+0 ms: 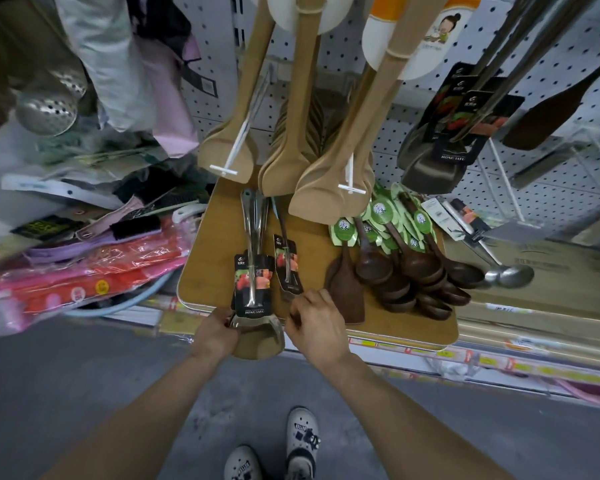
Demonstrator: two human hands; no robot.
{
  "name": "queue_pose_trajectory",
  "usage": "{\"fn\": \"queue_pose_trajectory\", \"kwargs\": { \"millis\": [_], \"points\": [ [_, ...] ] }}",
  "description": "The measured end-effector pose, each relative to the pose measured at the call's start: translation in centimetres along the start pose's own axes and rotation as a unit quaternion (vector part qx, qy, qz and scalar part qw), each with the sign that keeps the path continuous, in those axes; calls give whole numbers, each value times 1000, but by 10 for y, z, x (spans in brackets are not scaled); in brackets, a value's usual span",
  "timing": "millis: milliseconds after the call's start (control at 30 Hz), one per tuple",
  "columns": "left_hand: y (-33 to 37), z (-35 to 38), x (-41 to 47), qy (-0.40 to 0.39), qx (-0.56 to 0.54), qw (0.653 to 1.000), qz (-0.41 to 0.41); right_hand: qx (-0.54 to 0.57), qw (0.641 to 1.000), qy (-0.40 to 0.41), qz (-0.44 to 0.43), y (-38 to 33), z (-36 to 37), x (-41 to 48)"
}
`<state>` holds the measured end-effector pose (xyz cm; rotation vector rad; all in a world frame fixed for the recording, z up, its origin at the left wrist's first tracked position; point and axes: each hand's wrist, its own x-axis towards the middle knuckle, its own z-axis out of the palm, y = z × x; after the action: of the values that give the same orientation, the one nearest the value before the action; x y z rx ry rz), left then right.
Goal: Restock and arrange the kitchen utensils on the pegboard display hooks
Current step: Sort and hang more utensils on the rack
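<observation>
Gripping a steel spatula [253, 271] on the board [205, 271], left hand [215, 336] curls; right hand [317, 323] curled, hold unclear.

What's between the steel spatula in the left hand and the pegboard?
The left hand grips the steel spatula directly, nothing between. Toward the pegboard, rows of hanging wooden spatulas dangle over its handle end and screen the panel behind.
</observation>
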<state>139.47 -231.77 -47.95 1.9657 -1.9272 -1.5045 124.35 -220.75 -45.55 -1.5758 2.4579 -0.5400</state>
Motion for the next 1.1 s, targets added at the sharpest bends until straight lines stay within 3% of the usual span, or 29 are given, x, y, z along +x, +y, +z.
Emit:
{"fn": "queue_pose_trajectory", "kwargs": {
  "millis": [300, 433, 600, 767, 900, 1000, 1100],
  "points": [
    [3, -1, 15, 29, 203, 978, 37, 38, 999, -20, -29, 19, 28, 13],
    [19, -5, 21, 106, 263, 956, 71, 56, 998, 3, 26, 28, 28, 37],
    [43, 1, 54, 122, 190, 967, 121, 41, 988, -19, 150, 33, 29, 91],
    [72, 12, 73, 111, 130, 980, 103, 74, 978, -30, 194, 29, 41, 127],
    [93, 10, 88, 75, 134, 986, 61, 149, 958, -48, 240, 21, 42, 152],
    [92, 8, 98, 21, 62, 997, 33, 243, 920, -82, 297, 21, 42, 161],
    [83, 10, 94, 11, -35, 999, 31, 288, 909, -103, 283, 23, 43, 158]
  ]
}}
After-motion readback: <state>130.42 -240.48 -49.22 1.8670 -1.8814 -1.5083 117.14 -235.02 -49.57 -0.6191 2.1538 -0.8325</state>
